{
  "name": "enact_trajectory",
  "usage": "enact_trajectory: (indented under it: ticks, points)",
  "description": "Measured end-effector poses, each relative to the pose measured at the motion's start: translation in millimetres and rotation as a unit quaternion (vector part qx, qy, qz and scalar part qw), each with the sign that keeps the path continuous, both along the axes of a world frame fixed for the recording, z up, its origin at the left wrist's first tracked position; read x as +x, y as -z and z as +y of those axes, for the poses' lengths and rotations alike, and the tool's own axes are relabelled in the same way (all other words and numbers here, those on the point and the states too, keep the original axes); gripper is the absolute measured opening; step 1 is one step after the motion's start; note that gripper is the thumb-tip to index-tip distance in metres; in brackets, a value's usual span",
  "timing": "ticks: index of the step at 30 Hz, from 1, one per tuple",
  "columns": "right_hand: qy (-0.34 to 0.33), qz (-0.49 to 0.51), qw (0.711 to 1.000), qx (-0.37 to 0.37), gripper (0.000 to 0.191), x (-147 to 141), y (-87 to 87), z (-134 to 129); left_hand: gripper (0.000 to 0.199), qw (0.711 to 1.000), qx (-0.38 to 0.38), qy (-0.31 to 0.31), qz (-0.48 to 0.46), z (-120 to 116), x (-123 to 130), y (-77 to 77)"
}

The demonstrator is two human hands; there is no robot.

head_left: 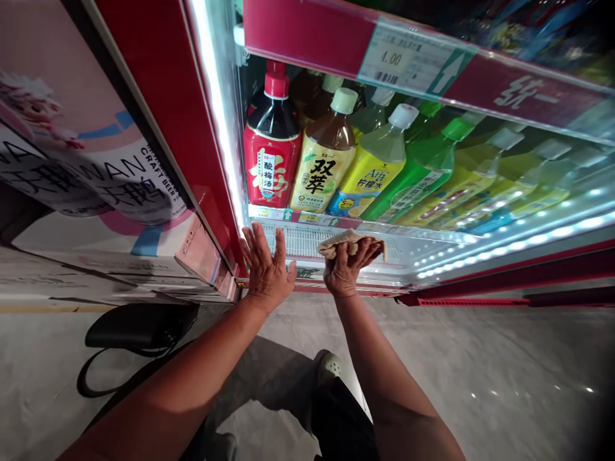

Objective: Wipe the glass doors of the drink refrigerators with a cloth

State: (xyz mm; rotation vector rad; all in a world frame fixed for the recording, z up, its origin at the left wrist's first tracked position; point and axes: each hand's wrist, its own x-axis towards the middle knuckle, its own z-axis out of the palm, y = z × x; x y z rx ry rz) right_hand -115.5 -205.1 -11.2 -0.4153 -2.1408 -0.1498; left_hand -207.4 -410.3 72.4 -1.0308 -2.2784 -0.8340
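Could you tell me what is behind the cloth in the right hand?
White wire rack shows beside the cloth; whatever lies directly behind the cloth and the right hand is covered and cannot be seen.

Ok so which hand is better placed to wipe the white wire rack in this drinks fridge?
The right hand, I'd judge: it holds a tan cloth by the white wire rack. The left hand is near the rack too, but it's open and empty.
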Motion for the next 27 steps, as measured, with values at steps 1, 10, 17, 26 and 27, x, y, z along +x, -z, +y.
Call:
enact_trajectory:
  ticks: [1, 10, 17, 26, 27]
  points:
    - [-0.007, -0.015, 1.000, 0.002, 0.068, 2, 7.0, 1, 0.119, 1.000, 0.001, -0.002, -0.004, 2, 0, 1.1]
    - [0.027, 0.076, 0.996, -0.046, 0.086, 35, -5.2, 44, 0.118, 1.000, 0.000, -0.001, -0.015, 8, 2, -1.5]
    - [0.054, 0.080, 0.990, -0.100, 0.079, 41, 10.2, 58, 0.111, 1.000, 0.000, 0.000, -0.019, 15, 4, 1.1]
    - [0.047, 0.147, 0.969, -0.193, 0.073, 32, -10.2, 44, 0.121, 0.999, -0.022, 0.002, 0.041, 22, 5, 1.5]
    - [0.034, 0.124, 0.975, -0.180, 0.074, 31, -5.8, 41, 0.121, 0.999, -0.022, 0.001, 0.040, 22, 5, 0.9]
